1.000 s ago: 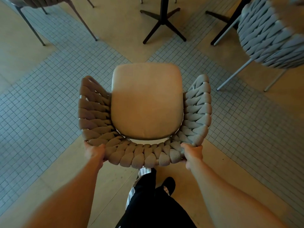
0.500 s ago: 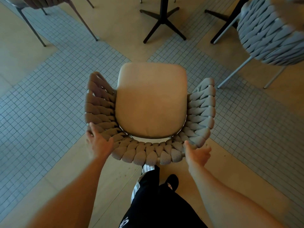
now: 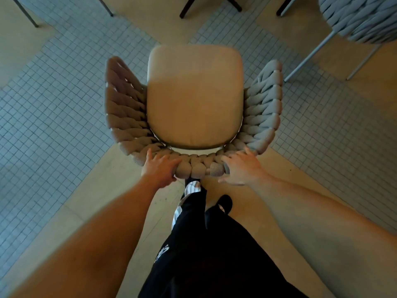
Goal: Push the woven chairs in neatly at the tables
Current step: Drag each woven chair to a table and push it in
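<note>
A woven chair with a tan seat cushion and thick grey-beige braided arms and back stands directly in front of me, seat facing away. My left hand lies on the left part of the curved backrest, fingers spread over the weave. My right hand rests flat on the right part of the backrest, fingers apart and thumb sticking out below. Neither hand is closed around the back. The black table base stands just beyond the seat's front edge.
A second woven chair on thin grey legs stands at the upper right. Thin legs of another chair show at the upper left. The floor is beige slabs crossed with small grey tiles. My dark trousers and shoes are behind the chair.
One second ago both hands gripped the backrest's outer corners. They let go, moved inward, and now lie flat nearer the middle. The chair appears closer and the table base nearer the top edge.
</note>
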A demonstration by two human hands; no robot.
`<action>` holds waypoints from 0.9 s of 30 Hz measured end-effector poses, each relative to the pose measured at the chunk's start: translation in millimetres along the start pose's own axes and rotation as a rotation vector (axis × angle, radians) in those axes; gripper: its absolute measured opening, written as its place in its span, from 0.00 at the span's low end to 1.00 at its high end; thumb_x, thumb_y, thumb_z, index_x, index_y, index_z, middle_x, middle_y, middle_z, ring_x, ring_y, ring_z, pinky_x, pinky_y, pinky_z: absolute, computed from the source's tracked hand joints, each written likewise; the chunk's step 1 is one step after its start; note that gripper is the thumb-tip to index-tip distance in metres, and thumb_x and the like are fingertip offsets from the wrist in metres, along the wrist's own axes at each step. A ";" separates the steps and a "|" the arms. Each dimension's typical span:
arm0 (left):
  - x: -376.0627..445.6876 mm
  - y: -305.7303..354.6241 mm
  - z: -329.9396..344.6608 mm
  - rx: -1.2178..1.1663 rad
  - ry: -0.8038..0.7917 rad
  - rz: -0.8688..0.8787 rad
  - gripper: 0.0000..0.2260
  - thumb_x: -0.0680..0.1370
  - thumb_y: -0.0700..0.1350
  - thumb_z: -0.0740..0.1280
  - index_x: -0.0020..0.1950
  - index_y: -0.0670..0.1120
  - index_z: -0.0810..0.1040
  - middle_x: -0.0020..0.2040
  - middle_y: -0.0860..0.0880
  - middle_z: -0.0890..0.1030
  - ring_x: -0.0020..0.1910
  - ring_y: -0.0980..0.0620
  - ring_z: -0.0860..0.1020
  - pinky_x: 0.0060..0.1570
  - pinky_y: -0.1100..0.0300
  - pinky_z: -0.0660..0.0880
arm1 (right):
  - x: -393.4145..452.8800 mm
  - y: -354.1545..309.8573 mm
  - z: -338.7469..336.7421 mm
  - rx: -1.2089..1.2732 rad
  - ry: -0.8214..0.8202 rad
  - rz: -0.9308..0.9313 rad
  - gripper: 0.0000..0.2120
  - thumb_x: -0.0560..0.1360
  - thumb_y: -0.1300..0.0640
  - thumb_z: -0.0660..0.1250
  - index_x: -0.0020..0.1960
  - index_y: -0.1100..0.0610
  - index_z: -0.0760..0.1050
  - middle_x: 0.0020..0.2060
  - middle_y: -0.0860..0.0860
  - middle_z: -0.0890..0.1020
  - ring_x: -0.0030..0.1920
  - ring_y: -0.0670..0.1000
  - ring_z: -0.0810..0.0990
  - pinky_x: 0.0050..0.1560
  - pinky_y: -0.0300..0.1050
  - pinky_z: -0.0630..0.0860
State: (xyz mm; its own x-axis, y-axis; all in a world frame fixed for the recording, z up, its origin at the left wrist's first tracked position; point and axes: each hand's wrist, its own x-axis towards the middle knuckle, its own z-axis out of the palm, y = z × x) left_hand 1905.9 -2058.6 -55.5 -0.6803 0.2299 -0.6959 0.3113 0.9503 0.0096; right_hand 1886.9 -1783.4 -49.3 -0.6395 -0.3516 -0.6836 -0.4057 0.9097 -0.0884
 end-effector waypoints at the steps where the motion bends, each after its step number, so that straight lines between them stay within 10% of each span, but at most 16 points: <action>1: 0.8 -0.4 -2.2 0.018 0.013 0.005 0.25 0.77 0.60 0.67 0.73 0.63 0.67 0.70 0.51 0.75 0.70 0.44 0.71 0.73 0.36 0.55 | 0.2 -0.8 0.8 -0.033 0.014 0.000 0.36 0.71 0.25 0.63 0.70 0.48 0.70 0.67 0.52 0.78 0.68 0.57 0.74 0.71 0.61 0.58; 8: 3.0 -5.2 -7.7 0.046 0.066 -0.001 0.13 0.77 0.51 0.64 0.61 0.61 0.77 0.55 0.53 0.82 0.58 0.46 0.79 0.62 0.45 0.66 | -4.0 -6.0 -8.2 -0.084 0.047 0.001 0.31 0.75 0.28 0.61 0.68 0.49 0.71 0.63 0.54 0.80 0.67 0.58 0.75 0.72 0.62 0.57; 27: 100.9 -34.0 -91.9 0.091 0.140 0.060 0.12 0.78 0.53 0.65 0.61 0.60 0.77 0.54 0.53 0.82 0.55 0.47 0.80 0.59 0.46 0.69 | 60.8 52.0 -83.5 -0.102 0.083 0.051 0.30 0.75 0.27 0.61 0.66 0.49 0.73 0.62 0.52 0.81 0.64 0.57 0.78 0.67 0.58 0.63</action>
State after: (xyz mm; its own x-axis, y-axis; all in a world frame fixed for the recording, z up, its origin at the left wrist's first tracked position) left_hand 1765.7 -2048.5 -60.0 -0.7425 0.3189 -0.5890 0.4085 0.9125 -0.0209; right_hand 1772.4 -1775.9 -35.0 -0.7114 -0.3262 -0.6225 -0.4328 0.9012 0.0224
